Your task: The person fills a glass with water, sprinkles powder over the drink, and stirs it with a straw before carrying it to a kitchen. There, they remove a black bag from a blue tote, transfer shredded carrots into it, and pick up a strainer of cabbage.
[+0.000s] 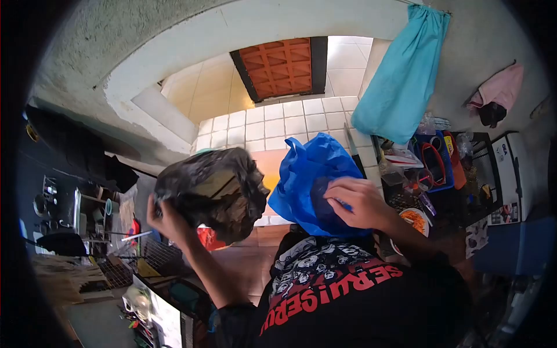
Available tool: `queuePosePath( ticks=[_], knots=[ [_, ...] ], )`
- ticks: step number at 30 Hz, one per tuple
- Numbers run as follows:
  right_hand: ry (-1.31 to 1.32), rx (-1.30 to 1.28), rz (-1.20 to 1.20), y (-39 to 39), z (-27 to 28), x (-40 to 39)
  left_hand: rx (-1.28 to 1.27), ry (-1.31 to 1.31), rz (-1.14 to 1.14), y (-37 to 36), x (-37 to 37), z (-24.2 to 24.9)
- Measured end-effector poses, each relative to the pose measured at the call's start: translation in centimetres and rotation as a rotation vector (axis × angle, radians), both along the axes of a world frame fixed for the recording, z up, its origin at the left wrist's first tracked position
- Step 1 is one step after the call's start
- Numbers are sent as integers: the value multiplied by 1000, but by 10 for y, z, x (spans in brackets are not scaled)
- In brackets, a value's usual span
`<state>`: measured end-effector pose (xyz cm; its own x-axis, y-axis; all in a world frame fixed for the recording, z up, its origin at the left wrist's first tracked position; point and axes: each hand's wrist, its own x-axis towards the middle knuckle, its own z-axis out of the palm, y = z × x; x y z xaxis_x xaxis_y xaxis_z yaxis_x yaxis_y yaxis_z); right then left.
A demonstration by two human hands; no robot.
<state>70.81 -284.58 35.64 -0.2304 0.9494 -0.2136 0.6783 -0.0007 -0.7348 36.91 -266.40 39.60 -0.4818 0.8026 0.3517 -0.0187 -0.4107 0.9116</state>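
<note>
A crumpled black plastic bag [212,188] hangs at the left, over the near edge of the tiled counter. My left hand [165,223] grips its left side, the fingers partly hidden behind the plastic. To the right, a bright blue plastic bag [310,168] stands bunched up in front of my body. My right hand [358,203] is at the blue bag's near right side, its fingers curled and pinched against the plastic. What either bag contains cannot be made out.
Behind the bags is the white tiled counter [264,123], with a knife [352,142] on its right part. A blue crate [444,174] and a bowl of shredded orange food [413,221] are at the right. A teal curtain [403,75] hangs above. A dish rack [162,255] stands lower left.
</note>
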Motion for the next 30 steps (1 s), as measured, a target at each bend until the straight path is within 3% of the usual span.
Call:
queuePosePath(
  ticks=[1, 3, 4, 5, 7, 9, 11, 13, 15, 17, 18, 22, 25, 28, 29, 30],
  knots=[
    [-10, -13, 16, -8, 7, 5, 47, -25, 59, -11, -11, -6],
    [-382, 540, -40, -18, 16, 13, 263, 314, 127, -41, -30, -3],
    [-359, 425, -11, -17, -5, 20, 292, 448, 215, -63, -25, 8],
    [-355, 426, 26, -13, -25, 23, 257, 284, 266, -78, -22, 6],
    [-443, 267, 204, -8, -65, 23, 127, 195, 256, -105, -32, -7],
    [-420, 308, 268, 4, -96, 21, -21, 69, 239, -134, -76, -67],
    [-296, 365, 166, 23, -115, 26, -59, 131, 383, -165, -76, -90],
    [-270, 408, 120, 31, -105, 24, -131, 84, 239, -200, -78, -106],
    [-263, 265, -31, 42, -96, 15, -263, 228, 322, -227, -81, -122],
    [-331, 400, 72, 50, -107, 25, -407, 339, 312, -255, -87, -128],
    [-247, 472, -10, 55, -110, 26, -410, 277, 341, -265, -93, -141],
    [-339, 786, -275, 55, -54, 4, -389, 185, 393, -289, -124, -156],
    [-117, 777, -208, 34, -10, -37, -427, 141, 397, -311, -174, -180],
    [68, 714, -104, 4, -10, -115, -491, 94, 251, -322, -225, -191],
    [258, 574, -14, -1, -23, -145, -453, -35, 122, -316, -230, -181],
    [467, 448, 8, -4, -49, -182, -537, 13, -68, -317, -242, -172]
  ],
)
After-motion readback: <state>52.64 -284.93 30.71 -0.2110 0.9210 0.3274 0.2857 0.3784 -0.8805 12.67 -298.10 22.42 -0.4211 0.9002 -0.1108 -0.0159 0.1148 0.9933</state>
